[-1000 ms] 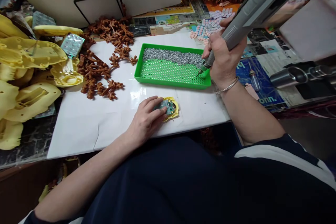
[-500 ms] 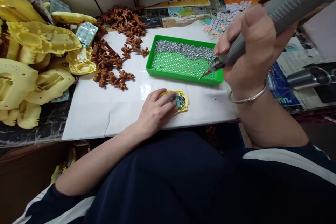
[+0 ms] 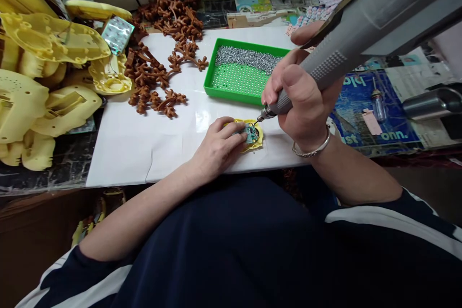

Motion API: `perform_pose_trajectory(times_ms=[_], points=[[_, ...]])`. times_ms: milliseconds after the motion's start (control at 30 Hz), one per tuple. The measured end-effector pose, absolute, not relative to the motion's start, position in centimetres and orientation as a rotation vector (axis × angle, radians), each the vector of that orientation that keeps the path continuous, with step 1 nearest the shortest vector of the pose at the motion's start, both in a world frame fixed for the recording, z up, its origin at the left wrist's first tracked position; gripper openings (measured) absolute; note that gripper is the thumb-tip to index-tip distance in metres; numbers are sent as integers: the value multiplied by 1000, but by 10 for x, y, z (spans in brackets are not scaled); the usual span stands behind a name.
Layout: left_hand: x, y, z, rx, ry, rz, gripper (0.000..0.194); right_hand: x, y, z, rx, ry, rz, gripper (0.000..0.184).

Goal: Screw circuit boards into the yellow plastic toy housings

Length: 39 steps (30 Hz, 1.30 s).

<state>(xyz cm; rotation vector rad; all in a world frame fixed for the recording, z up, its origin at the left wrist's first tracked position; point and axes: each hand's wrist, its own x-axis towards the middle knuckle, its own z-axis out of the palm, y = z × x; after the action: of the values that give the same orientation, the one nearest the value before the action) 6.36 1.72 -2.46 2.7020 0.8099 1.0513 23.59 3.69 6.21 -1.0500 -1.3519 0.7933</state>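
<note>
My right hand (image 3: 303, 101) is wrapped round a grey electric screwdriver (image 3: 325, 60). Its bit points down and meets the upper part of a green circuit board (image 3: 252, 134). That board lies in a small yellow plastic shell (image 3: 257, 145) on the white work surface. My left hand (image 3: 218, 147) holds the shell from its left side, fingers bent over the board and hiding part of both. Just behind the shell is a green perforated tray (image 3: 231, 94) with many small silver screws (image 3: 249, 59) heaped along its far side.
Brown branched plastic parts (image 3: 155, 77) lie left of the tray. A pile of yellow plastic shells (image 3: 25, 101) fills the left side. To the right are a metal cylinder (image 3: 429, 104) and a small clear bottle (image 3: 378, 106). Small pale pieces (image 3: 314, 13) are heaped at the back.
My right hand has brought the screwdriver down and left, from above the tray's front edge to the circuit board. My left hand stays on the shell.
</note>
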Motion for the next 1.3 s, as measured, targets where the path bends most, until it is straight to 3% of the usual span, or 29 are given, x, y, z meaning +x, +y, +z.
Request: perform_pose_trajectory(times_ms=[367, 1067, 1200, 1300], points=[[63, 18, -26, 2690, 790, 1067, 14, 228, 54, 46, -567, -1236, 820, 37], [64, 18, -29, 2668, 792, 1108, 14, 225, 59, 34, -491, -1287, 830, 28], [63, 19, -26, 2680, 762, 1087, 15, 237, 62, 48, -531, -1307, 920, 34], [60, 18, -23, 2664, 763, 1052, 16, 255, 67, 69, -522, -1262, 742, 32]])
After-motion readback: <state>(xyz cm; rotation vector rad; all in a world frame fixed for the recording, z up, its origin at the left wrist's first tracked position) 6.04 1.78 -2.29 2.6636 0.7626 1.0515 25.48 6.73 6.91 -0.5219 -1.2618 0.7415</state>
